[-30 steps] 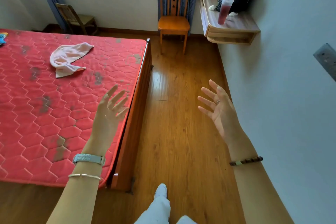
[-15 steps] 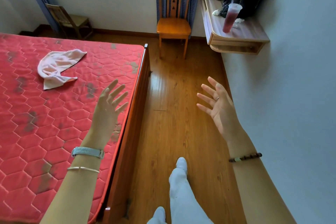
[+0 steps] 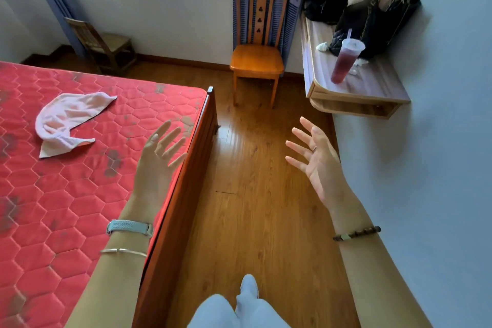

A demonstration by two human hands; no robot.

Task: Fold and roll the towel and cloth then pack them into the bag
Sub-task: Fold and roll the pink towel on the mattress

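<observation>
Over on the far left, a small wooden chair (image 3: 106,45) sits against the wall beside a blue curtain. Nearer, the red quilted mattress (image 3: 53,208) fills the left side, and on it lies the pink cloth (image 3: 68,120), crumpled and unfolded, flat on the far part of the bed, well apart from both hands. Moving right, the left hand (image 3: 157,165) is raised above the mattress's right edge, fingers straight and spread, holding nothing; a pale watch band and a thin bangle ring that wrist. Just beside it runs the wooden bed frame (image 3: 181,208), then the glossy plank floor (image 3: 253,194), with pale trousers and a white shoe at the near edge. An orange chair (image 3: 257,61) stands at the far wall. The right hand (image 3: 319,162) hangs over the floor, palm turned inward, fingers splayed and empty, a ring on one finger and a bead bracelet on the wrist. The two hands are well apart. Far right, a wall shelf (image 3: 372,85) carries a cup of red drink (image 3: 344,61) with a straw and several dark bags (image 3: 372,24).
</observation>
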